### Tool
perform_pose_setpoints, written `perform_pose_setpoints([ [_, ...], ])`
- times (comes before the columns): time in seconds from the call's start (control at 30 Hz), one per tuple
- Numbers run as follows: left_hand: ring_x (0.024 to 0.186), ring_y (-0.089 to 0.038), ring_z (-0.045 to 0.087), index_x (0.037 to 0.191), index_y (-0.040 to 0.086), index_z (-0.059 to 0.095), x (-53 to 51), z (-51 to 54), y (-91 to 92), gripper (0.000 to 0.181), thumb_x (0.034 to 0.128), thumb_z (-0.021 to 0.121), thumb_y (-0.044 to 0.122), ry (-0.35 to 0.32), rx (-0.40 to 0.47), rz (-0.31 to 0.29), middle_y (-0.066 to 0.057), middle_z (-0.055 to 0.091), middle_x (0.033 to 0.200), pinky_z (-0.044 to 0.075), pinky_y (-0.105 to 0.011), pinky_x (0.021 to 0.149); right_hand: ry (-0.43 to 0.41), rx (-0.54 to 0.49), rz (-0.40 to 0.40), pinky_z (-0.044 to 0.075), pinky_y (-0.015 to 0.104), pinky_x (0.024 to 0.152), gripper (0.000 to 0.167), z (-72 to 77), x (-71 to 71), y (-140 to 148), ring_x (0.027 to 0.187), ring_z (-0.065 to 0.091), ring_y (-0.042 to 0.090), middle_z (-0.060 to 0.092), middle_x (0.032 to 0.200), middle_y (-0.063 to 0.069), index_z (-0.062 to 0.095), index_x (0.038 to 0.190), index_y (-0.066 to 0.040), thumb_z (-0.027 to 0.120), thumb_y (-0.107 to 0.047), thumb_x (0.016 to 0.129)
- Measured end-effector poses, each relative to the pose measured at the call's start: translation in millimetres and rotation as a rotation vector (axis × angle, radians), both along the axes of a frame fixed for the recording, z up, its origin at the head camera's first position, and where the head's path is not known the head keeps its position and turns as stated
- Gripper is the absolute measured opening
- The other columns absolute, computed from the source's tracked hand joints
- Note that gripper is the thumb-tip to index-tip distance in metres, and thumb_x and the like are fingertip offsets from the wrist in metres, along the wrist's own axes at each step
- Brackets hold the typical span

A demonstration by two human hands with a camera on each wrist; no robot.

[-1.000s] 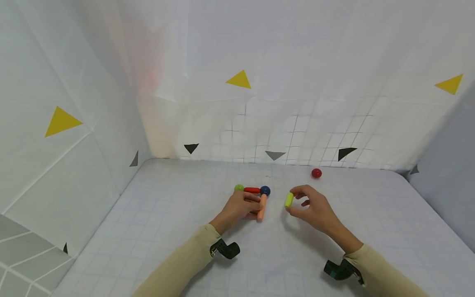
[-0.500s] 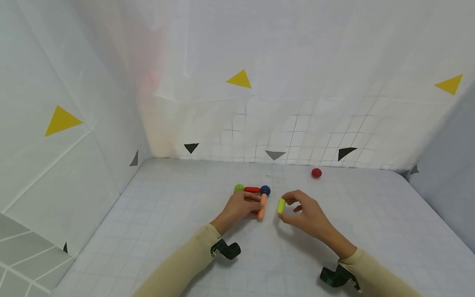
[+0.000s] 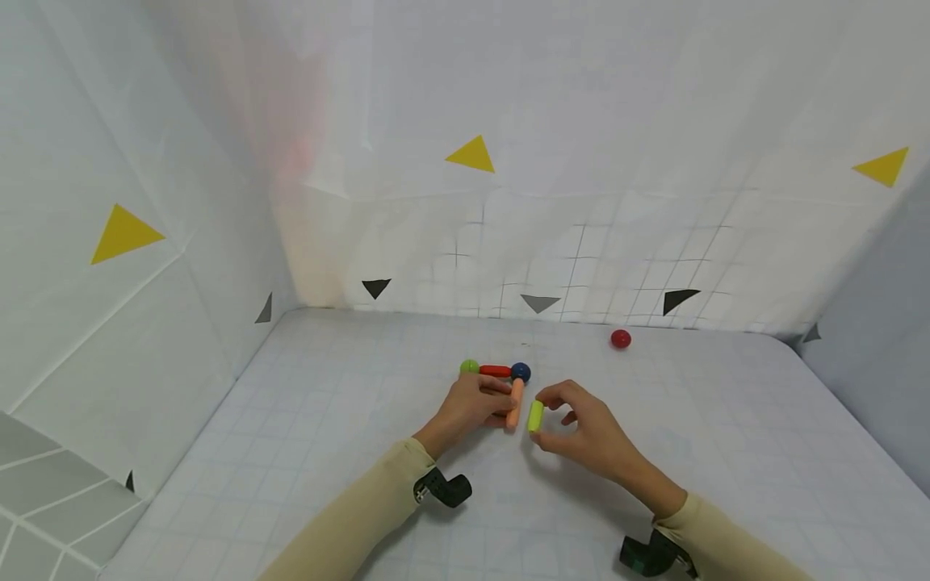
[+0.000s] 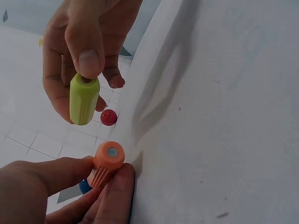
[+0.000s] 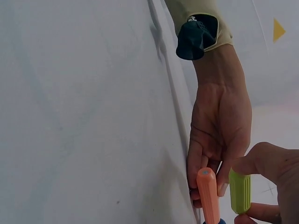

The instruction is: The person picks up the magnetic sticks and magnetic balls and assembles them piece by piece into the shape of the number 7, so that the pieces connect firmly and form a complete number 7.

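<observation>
My left hand [image 3: 467, 403] grips an orange magnetic stick [image 3: 515, 405] between thumb and fingers; a round metal disc shows in its near end in the left wrist view. The stick's far end meets a dark blue ball [image 3: 520, 372]. From that ball a red stick [image 3: 496, 371] runs left to a green ball [image 3: 469, 366]. My right hand [image 3: 587, 429] pinches a short yellow-green magnetic stick [image 5: 240, 191] by its two ends, thumb against one end. This stick hangs above the table, just right of the orange one and apart from it.
A lone red ball [image 3: 621, 339] lies farther back on the white gridded table [image 3: 726, 420]. White sheet walls with yellow and dark triangles rise behind and at both sides. A dark wrist camera [image 3: 446, 489] sits on the left sleeve.
My right hand has moved left and slightly nearer to me with the yellow-green stick, closing on the orange stick. The left hand and the joined pieces have hardly moved.
</observation>
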State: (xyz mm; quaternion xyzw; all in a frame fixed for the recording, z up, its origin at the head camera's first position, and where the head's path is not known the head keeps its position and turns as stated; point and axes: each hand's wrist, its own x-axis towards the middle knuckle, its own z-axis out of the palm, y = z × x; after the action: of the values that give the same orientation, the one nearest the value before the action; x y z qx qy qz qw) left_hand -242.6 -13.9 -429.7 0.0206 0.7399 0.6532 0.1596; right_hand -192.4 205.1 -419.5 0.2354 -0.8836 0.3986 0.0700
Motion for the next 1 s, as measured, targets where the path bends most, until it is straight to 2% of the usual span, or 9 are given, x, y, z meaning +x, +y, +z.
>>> perform_pose_setpoints([
  [0.43, 0.084, -0.02, 0.073, 0.118, -0.003, 0.073, 0.3, 0.0, -1.6, 0.03, 0.0923, 0.08, 0.01, 0.023, -0.01, -0.025, -0.008, 0.072, 0.098, 0.062, -0.033, 0.073, 0.002, -0.016, 0.022, 0.059, 0.037, 0.079, 0.046, -2.1, 8.9, -8, 0.101, 0.061, 0.027, 0.063, 0.108, -0.006, 0.066, 0.118, -0.014, 0.091, -0.014, 0.08],
  [1.0, 0.084, -0.023, 0.073, 0.117, -0.004, 0.073, -0.1, -2.9, -2.7, 0.029, 0.0918, 0.08, 0.008, 0.033, 0.036, -0.031, -0.01, 0.073, 0.099, 0.062, -0.035, 0.074, -0.043, -0.026, 0.061, 0.058, 0.036, 0.08, 0.05, -6.4, 15.6, -17, 0.1, 0.061, 0.024, 0.064, 0.107, -0.007, 0.065, 0.122, -0.013, 0.092, -0.017, 0.08],
])
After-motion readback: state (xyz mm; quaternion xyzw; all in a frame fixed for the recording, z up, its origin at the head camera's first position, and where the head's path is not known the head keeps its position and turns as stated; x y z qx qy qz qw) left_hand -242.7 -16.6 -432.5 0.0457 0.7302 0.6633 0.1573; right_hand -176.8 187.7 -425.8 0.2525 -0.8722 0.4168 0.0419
